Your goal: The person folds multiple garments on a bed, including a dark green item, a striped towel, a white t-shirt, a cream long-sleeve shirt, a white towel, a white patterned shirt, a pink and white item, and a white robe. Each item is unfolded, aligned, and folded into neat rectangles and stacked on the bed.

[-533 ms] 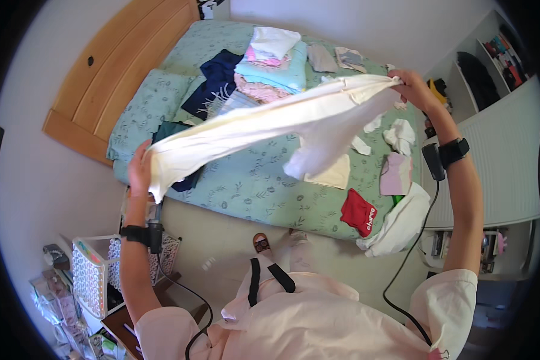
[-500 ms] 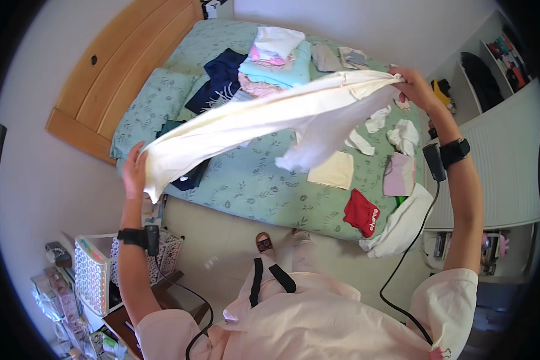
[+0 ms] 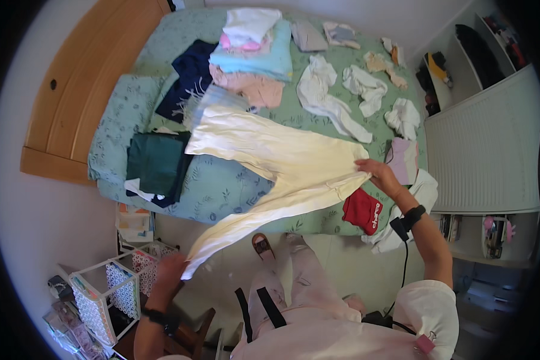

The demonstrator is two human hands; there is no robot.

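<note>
The pale yellow trousers (image 3: 306, 159) are judged to be light, limp, not fragile and easily creased, so hold is best taken at the waistband and hems. They are spread partly on the bed (image 3: 222, 183), with the waist end pinched between the fingers of the right hand (image 3: 379, 175) and the hem of the near leg, stretched past the bed edge, gripped by the left hand (image 3: 171, 270), whose separate fingers are blurred. Shallow wrinkles are seen along both legs, and a paler tone is shown toward the hems.
</note>
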